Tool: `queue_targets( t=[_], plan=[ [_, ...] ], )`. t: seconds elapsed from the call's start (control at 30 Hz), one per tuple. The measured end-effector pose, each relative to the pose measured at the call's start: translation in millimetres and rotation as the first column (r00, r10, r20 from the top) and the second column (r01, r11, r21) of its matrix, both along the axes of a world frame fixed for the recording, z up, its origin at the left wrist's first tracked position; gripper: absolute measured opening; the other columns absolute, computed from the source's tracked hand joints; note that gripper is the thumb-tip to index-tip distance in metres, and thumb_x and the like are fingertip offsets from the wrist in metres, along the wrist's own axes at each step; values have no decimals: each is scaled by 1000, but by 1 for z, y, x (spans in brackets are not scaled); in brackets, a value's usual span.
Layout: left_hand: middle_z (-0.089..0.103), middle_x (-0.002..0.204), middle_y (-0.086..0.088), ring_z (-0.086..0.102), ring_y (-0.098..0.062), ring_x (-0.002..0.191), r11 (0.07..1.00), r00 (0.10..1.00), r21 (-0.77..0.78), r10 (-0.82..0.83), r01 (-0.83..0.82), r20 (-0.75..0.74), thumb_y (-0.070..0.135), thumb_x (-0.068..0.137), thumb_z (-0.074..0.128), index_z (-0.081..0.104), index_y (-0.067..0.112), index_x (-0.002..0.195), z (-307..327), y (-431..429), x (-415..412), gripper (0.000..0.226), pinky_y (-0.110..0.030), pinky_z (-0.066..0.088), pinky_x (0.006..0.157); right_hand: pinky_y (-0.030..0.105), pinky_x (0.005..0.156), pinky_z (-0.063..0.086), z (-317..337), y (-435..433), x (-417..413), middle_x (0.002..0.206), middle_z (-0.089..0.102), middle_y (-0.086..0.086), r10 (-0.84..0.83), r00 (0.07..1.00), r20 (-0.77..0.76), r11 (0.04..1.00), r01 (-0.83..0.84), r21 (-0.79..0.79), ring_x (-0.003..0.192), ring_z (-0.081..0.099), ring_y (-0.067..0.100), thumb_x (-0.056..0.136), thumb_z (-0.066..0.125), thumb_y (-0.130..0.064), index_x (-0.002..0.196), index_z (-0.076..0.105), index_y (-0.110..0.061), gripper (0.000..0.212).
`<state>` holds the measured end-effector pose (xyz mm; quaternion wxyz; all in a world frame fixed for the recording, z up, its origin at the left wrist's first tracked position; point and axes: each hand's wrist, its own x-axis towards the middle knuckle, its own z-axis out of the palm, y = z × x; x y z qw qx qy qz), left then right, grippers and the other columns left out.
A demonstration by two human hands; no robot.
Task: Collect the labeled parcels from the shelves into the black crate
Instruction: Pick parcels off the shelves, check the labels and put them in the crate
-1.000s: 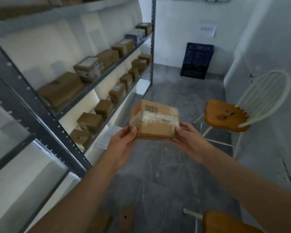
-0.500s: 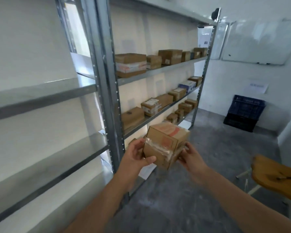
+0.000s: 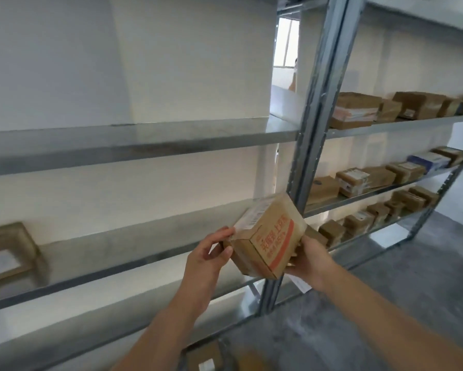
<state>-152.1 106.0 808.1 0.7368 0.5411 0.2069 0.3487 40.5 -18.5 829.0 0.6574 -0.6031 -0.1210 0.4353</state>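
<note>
Holding a brown cardboard parcel [image 3: 268,236] between both hands, the person faces a rack of grey metal shelves. The parcel is in the air, tilted. It sits in front of the middle shelf [image 3: 118,236] and just left of the upright post [image 3: 316,135]. A white barcode label [image 3: 253,216] shows on its upper left face, and a band of red print [image 3: 277,243] runs across the near face.

The left hand [image 3: 209,253] pinches the parcel's left corner, with the thumb on the near side and the fingers curled along the edge by the label. The right hand [image 3: 309,261] cups the lower right side, its fingers wrapped behind and under the cardboard.

Right of the post, rows of brown boxes line the shelves: some high up [image 3: 354,111], more on the level below [image 3: 353,180], and smaller ones lower down [image 3: 358,222]. At the far left, one flat box [image 3: 8,249] lies blurred on the middle shelf. Bare grey floor [image 3: 385,303] spreads out to the right under the forearms.
</note>
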Motion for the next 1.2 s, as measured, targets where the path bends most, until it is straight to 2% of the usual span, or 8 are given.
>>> queue_targets(
  t=[0.13,0.27,0.47,0.7,0.87,1.0,1.1,1.2],
  plan=[
    [67,126,2,61,-14,118,995,995,46,95,-94,-34,-6,89,63,75,23,108,-6,20,-50,36,-26,49,95,59,94,52,-13,52,-34,124,64,19,111,982,-151,993,-116,-26,115,62,38,96,29,-69,125,59,-14,69],
    [65,131,5,59,-12,121,988,988,21,151,-151,-39,-4,89,64,75,20,109,-3,44,-82,33,-31,48,103,57,95,52,-21,101,-68,130,64,12,249,951,-185,968,-247,34,121,60,34,96,42,-62,134,57,-20,59],
    [62,136,2,56,-15,128,963,964,45,266,-266,17,-2,92,58,61,6,126,5,80,-123,35,-33,45,106,57,111,38,-15,179,-96,130,65,13,403,870,-283,915,-372,159,122,60,35,104,26,-51,135,58,-19,55],
    [63,134,6,55,-10,128,923,914,98,384,-373,-131,-2,86,67,56,18,133,19,121,-184,52,-24,51,97,57,105,43,0,273,-146,126,68,14,612,734,-295,789,-592,162,117,63,36,92,53,-50,123,68,-19,47],
    [62,136,6,53,-10,131,871,843,134,491,-472,-219,0,88,67,58,20,132,20,134,-226,50,-35,45,105,46,86,54,3,317,-194,115,73,12,713,654,-252,700,-685,203,103,70,31,101,40,-45,121,66,-15,45],
    [65,132,2,57,-18,128,744,712,194,669,-640,-215,3,87,69,59,17,130,12,131,-249,46,-37,50,102,38,69,59,-6,344,-234,110,75,9,796,583,-160,604,-776,179,89,74,24,103,40,-41,108,71,-23,36],
    [60,136,7,59,-20,125,690,656,132,721,-712,-224,25,85,76,52,34,135,6,120,-269,56,-52,52,98,32,66,56,-16,360,-266,108,69,4,872,489,-17,488,-865,121,80,65,17,106,38,-35,136,48,-42,32],
    [59,137,5,61,-25,122,640,621,34,756,-768,-209,29,84,75,50,39,137,4,109,-296,60,-60,52,94,34,62,58,-16,369,-295,105,66,6,942,329,73,320,-941,105,87,65,20,106,42,-23,137,27,-56,47]
  ],
)
